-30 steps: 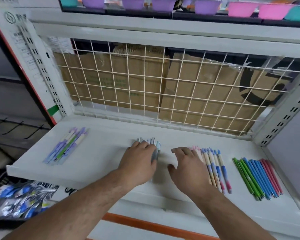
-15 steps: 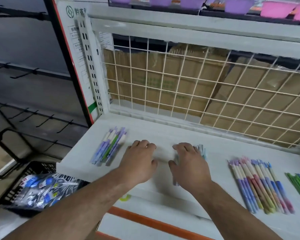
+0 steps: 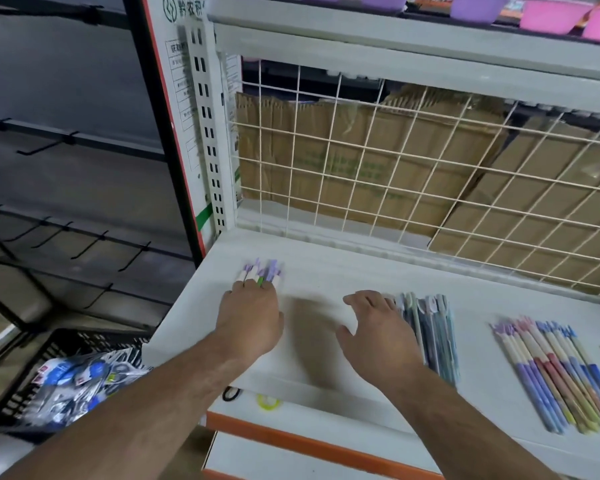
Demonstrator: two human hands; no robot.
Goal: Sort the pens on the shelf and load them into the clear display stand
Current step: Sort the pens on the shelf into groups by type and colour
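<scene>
Two piles share the shelf (image 3: pixel 326 271). Our left hand (image 3: pixel 250 317) presses loose fingers on the purple pens (image 3: pixel 262 273), likely to square them up. Our right hand (image 3: pixel 378 334), spread and relaxed, rests against the grey pens (image 3: pixel 430 334). No stand shows.

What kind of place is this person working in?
Most likely a shop, perhaps its stationery aisle: a white retail shelf holds pens laid in groups, coloured plastic bowls sit above, and a black basket of packaged goods stands nearby.
</scene>
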